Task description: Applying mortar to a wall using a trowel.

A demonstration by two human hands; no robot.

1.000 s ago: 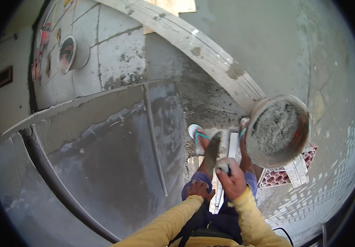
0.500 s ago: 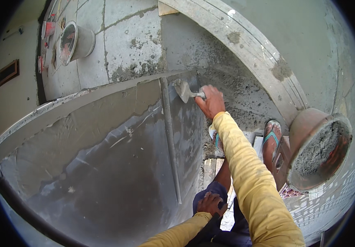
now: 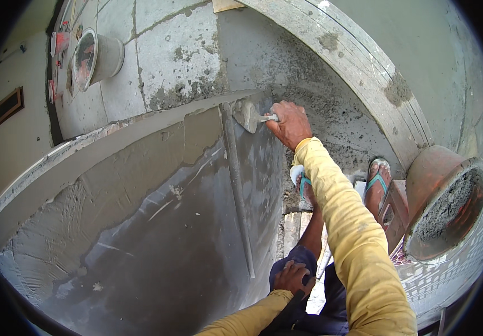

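Observation:
My right hand, in a yellow sleeve, is closed round the handle of a trowel. The trowel's mortar-smeared blade lies against the top of the grey wall, just right of a long thin rod that runs down the wall face. Wet plaster forms a band along the wall's upper part, left of the rod; below it the surface is darker and smoother. My left hand rests on my bent knee, its fingers lying over the dark cloth, with a dark strip beside it.
A bucket of grey mortar stands tilted at the right by my sandalled foot. A long pale board curves across the upper right. Beyond the wall are a tiled floor spotted with mortar and another bucket.
The trowel blade has shifted slightly left, toward the rod, with my right hand still on its handle. My left hand stays on the knee. The whole view has tilted a little.

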